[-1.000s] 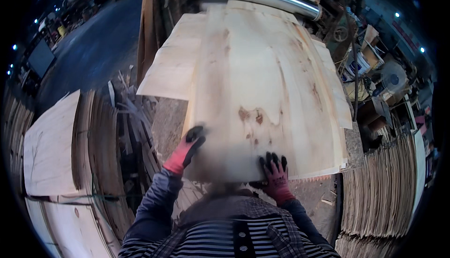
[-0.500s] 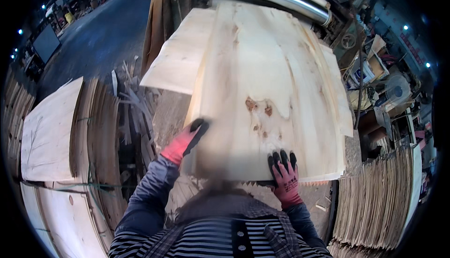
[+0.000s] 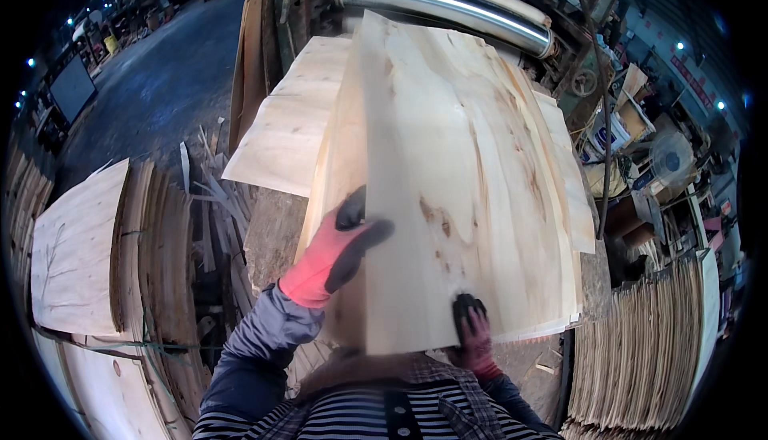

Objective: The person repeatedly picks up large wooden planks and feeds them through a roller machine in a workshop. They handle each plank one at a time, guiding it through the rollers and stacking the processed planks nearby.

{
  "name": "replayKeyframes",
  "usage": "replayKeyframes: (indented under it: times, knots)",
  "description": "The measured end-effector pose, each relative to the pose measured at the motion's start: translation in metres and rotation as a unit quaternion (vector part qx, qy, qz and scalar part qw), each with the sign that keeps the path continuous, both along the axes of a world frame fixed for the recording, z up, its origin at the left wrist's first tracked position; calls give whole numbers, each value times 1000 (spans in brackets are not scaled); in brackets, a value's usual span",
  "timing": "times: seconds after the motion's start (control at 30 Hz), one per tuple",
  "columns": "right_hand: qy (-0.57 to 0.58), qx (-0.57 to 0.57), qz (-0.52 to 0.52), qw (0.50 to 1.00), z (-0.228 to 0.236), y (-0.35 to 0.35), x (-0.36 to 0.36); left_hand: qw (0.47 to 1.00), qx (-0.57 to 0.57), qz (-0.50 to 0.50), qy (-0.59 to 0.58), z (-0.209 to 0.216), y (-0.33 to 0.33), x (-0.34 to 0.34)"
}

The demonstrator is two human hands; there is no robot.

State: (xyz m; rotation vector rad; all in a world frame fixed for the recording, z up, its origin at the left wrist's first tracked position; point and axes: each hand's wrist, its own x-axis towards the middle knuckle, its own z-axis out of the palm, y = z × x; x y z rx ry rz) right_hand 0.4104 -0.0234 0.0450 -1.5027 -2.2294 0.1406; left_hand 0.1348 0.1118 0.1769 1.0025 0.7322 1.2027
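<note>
A pale wood veneer sheet point(image 3: 416, 160) with brown knots and streaks lies on top of a pile, its left edge raised. My left hand point(image 3: 340, 244), in a red glove with dark fingers, is closed on that raised edge, thumb over the upper face. At the near edge, my right hand point(image 3: 474, 330), gloved alike, has its slightly blurred fingers together on top of the sheet; its thumb is hidden. More veneer point(image 3: 280, 120) sticks out to the left beneath the top sheet.
A shiny metal roller point(image 3: 440, 10) runs across the far end of the pile. Upright veneer bundles point(image 3: 640, 344) stand on the right, with stacked boards point(image 3: 80, 248) on the left. Wood scraps point(image 3: 232, 208) lie beside the pile. A fan point(image 3: 670, 156) is at the far right.
My left hand has taken hold of the top sheet's left edge and raised it. The sheet's near left corner has come closer to me. My right hand has drawn back toward my body.
</note>
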Motion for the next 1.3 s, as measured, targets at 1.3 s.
replayKeyframes:
  times: [1.3]
  knots:
    - [-59, -73, 15, 995, 6, 8, -25, 998, 26, 42, -27, -67, -52, -47]
